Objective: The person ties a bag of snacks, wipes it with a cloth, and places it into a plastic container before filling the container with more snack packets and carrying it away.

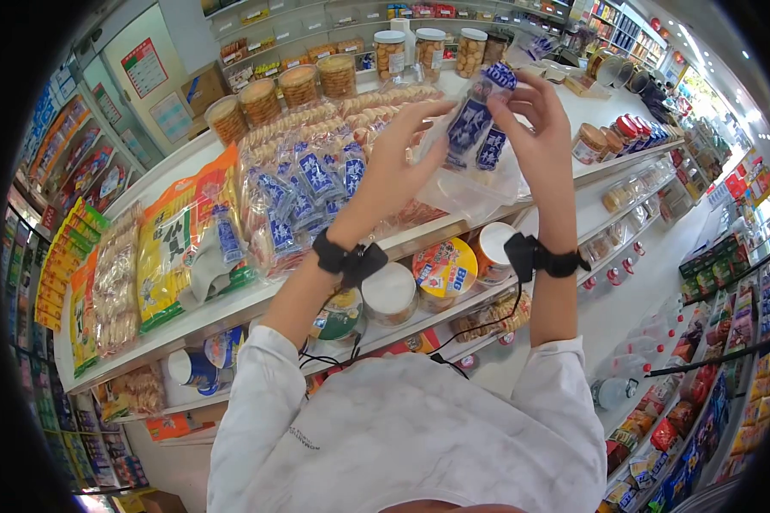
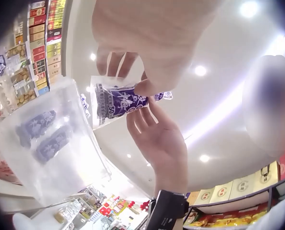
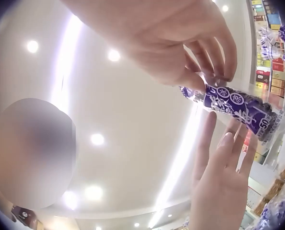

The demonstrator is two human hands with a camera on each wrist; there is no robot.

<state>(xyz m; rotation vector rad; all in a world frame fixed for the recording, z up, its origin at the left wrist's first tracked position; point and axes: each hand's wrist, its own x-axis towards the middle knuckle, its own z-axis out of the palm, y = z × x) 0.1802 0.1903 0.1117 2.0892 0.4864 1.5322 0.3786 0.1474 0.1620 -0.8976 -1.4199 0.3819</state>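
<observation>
A small clear snack packet (image 1: 468,128) with a purple-blue printed label hangs upright over the counter. My right hand (image 1: 530,128) pinches its top end between thumb and fingers; the right wrist view shows dark pieces inside the packet (image 3: 238,108). My left hand (image 1: 402,158) is at the packet's left side, thumb and index apart. From the right wrist, the left hand's fingers (image 3: 227,143) look fairly straight, fingertips right at the packet's lower edge. Beyond the hands, a translucent plastic bag (image 2: 25,167) shows two similar packets (image 2: 51,146) through it.
Similar blue-labelled packets (image 1: 308,188) lie heaped on wrapped snacks on the counter. Yellow snack bags (image 1: 167,248) stand left. Lidded jars (image 1: 391,56) and round biscuit tubs (image 1: 298,85) line the back. Below the counter edge are shelves with tubs (image 1: 445,269); stocked racks (image 1: 710,402) flank the right.
</observation>
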